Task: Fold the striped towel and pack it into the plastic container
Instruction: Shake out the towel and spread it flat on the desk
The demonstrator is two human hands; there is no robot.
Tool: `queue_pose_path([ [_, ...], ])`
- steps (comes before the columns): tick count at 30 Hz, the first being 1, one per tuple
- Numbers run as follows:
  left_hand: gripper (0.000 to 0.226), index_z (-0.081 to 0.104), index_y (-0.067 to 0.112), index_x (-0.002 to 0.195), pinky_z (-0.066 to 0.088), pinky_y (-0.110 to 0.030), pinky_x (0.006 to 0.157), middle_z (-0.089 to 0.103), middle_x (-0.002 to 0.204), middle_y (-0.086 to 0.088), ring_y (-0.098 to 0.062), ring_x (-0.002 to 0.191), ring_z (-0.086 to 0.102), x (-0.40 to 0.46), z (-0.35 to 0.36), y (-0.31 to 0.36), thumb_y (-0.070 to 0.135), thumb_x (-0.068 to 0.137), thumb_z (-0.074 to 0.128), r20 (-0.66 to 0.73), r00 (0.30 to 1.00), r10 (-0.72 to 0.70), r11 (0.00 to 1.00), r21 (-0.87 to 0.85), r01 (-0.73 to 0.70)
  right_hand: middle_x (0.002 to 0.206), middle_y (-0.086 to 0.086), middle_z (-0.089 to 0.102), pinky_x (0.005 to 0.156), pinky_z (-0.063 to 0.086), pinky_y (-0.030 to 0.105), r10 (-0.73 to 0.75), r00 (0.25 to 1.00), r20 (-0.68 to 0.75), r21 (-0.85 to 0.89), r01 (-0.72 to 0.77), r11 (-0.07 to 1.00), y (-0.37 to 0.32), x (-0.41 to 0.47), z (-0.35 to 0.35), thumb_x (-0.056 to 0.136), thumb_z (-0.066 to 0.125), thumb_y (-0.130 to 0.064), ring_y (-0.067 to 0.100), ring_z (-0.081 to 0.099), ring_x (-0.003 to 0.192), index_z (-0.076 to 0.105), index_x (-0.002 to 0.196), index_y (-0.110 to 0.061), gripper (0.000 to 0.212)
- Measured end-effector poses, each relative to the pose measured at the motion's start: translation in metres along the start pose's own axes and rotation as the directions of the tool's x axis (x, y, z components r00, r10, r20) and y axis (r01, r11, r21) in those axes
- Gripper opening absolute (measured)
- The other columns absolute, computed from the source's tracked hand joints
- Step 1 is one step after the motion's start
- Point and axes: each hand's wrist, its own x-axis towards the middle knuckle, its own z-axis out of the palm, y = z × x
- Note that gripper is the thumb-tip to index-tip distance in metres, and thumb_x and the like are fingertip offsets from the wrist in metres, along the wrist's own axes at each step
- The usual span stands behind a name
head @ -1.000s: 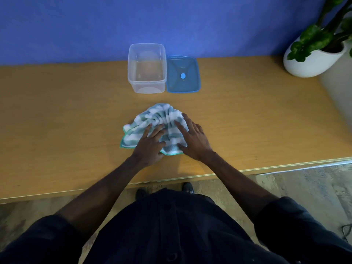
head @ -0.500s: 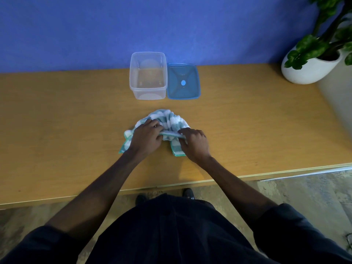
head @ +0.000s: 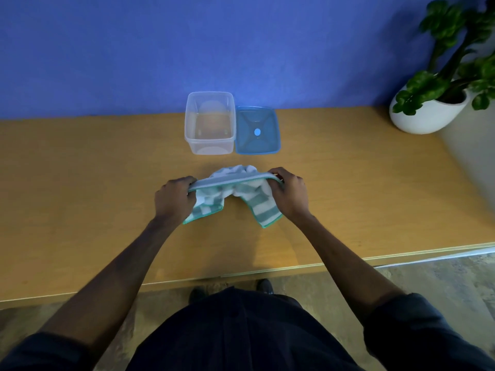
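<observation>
The plastic container (head: 209, 123) sits open at the back of the counter (head: 80, 170), and you can see straight through its clear walls to a bare bottom with nothing in it. Its blue lid (head: 257, 131) lies flat just beside it on the right, touching or nearly touching its wall, with a paler round spot at the middle and ridges running out to the corners.

The striped towel (head: 235, 191) is nearer you, well apart from the container. Your left hand (head: 175, 200) is closed in a fist-like grip on one end of its upper hem, and your right hand (head: 290, 195) is closed in the same grip on the other end, so the hem runs taut between them. Below it the soft terry cloth, in white and green bands with a teal edge, sags in bunched folds, and two loose corners lie on the counter.

The counter is smooth, tan wood-look board with a pale front edge. Behind it stands a blue wall (head: 134, 49). A leafy plant (head: 460, 49) in a rounded white pot (head: 426, 116) stands at the far right. Grey mottled floor (head: 442, 274) shows beyond the front edge.
</observation>
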Motion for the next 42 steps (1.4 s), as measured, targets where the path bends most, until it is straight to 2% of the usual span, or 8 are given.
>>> queue_pose_path([
  [7,0.030,0.065,0.027,0.106,0.049,-0.040,0.068,0.072,0.093,-0.011,-0.041,0.086,0.065,0.026,-0.027,-0.012,0.014,0.082,0.051,-0.190,0.982,-0.016,0.998,-0.066,0.004,0.108,0.005,0.070,0.075,0.050,0.038,-0.044,0.992,0.115,-0.226,0.069,0.972,0.025,0.009,-0.014,0.091,0.057,-0.018,0.031,0.064,0.097,0.067,0.109,-0.016,0.020],
  [11,0.034,0.064,0.024,0.110,0.049,-0.040,0.066,0.072,0.090,-0.013,-0.042,0.083,0.065,0.034,-0.036,-0.011,0.010,0.081,0.052,-0.221,0.975,0.035,0.997,-0.060,-0.050,0.104,0.012,0.070,0.076,0.050,0.041,0.066,0.978,0.197,-0.274,-0.010,0.962,0.036,0.004,-0.007,0.095,0.051,-0.023,0.039,0.063,0.097,0.061,0.110,-0.016,0.020],
  [17,0.016,0.068,0.017,0.092,0.045,-0.039,0.061,0.069,0.078,-0.016,-0.043,0.077,0.062,0.041,-0.044,-0.015,0.019,0.083,0.055,-0.182,0.983,0.017,0.995,-0.090,-0.034,0.074,0.016,0.064,0.059,0.043,0.041,0.227,0.974,0.014,0.000,-0.227,0.974,0.037,0.013,-0.009,0.098,0.047,-0.023,0.041,0.062,0.076,0.054,0.109,-0.010,0.019],
  [22,0.017,0.065,0.017,0.085,0.042,-0.035,0.061,0.068,0.076,-0.013,-0.040,0.078,0.061,0.053,-0.057,-0.023,0.027,0.082,0.052,-0.192,0.981,-0.028,0.991,-0.135,0.001,0.055,-0.007,0.056,0.045,0.034,0.022,0.265,0.964,0.024,0.198,-0.264,0.944,0.032,0.028,-0.034,0.082,0.071,-0.049,0.005,0.043,0.047,0.060,0.086,-0.019,0.032],
  [26,0.022,0.067,0.018,0.086,0.041,-0.032,0.060,0.069,0.077,-0.011,-0.037,0.077,0.062,0.064,-0.069,-0.025,0.031,0.082,0.051,-0.201,0.980,-0.001,0.988,-0.154,-0.031,0.070,-0.011,0.065,0.053,0.038,0.012,0.135,0.962,0.238,0.050,-0.151,0.987,0.035,0.038,-0.055,0.073,0.083,-0.035,0.000,0.054,0.060,0.070,0.083,-0.024,0.020],
  [30,0.026,0.068,0.019,0.088,0.045,-0.035,0.063,0.070,0.079,-0.011,-0.037,0.080,0.062,0.075,-0.081,-0.022,0.034,0.082,0.048,-0.194,0.981,0.017,0.987,-0.155,-0.048,0.103,0.011,0.071,0.080,0.045,0.029,0.112,0.927,0.359,-0.287,-0.005,0.958,0.042,0.048,-0.070,0.079,0.072,-0.008,0.027,0.065,0.092,0.074,0.106,-0.013,0.027],
  [36,0.025,0.071,0.019,0.098,0.048,-0.040,0.075,0.072,0.096,-0.013,-0.037,0.096,0.063,0.097,-0.098,-0.025,0.035,0.088,0.055,-0.157,0.987,0.016,0.993,-0.110,-0.034,0.117,0.016,0.066,0.083,0.050,0.042,0.185,0.969,0.163,-0.548,-0.067,0.833,0.034,0.067,-0.099,0.091,0.060,-0.027,0.043,0.062,0.106,0.073,0.109,-0.025,0.022],
  [42,0.024,0.071,0.016,0.102,0.051,-0.045,0.081,0.071,0.102,-0.021,-0.041,0.098,0.064,0.124,-0.122,-0.013,0.032,0.091,0.057,-0.187,0.982,0.002,0.994,-0.107,-0.022,0.123,0.024,0.063,0.092,0.049,0.044,0.258,0.962,-0.090,-0.366,-0.273,0.890,0.007,0.106,-0.116,0.092,0.058,-0.028,0.044,0.057,0.115,0.068,0.119,-0.019,0.030],
])
